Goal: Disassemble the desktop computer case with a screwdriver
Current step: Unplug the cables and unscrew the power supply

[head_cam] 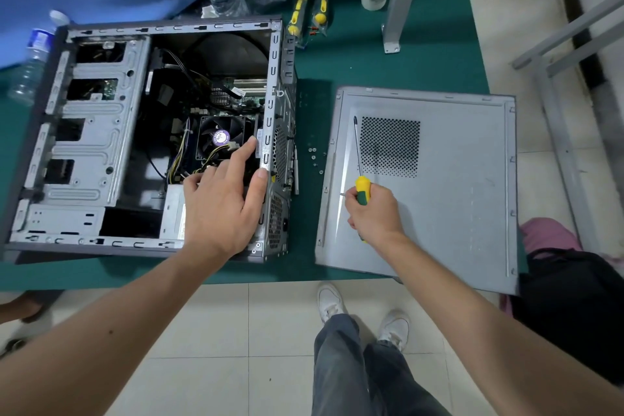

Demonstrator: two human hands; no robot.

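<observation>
Two bottles: water bottles stand at the far left edge of the green table, away from the work; probably only pushed aside.
Case: the desktop computer case lies on its side at the left of the table with the open side up, so the inside is reachable from above; the fan and the cables are in sight.
Left hand: the left hand is spread wide with straight fingers and rests inside the case beside the fan, thumb near the rear frame edge; I judge it steadies the case or feels for the next part; it holds nothing.
Screws: some small screws lie on the mat between case and panel, kept together so they are not lost.
Right hand: the right hand grips the handle of the screwdriver; shaft points away, over the panel.
Panel: the side panel lies flat at the right, already off; its near corner hangs over the table edge.
</observation>
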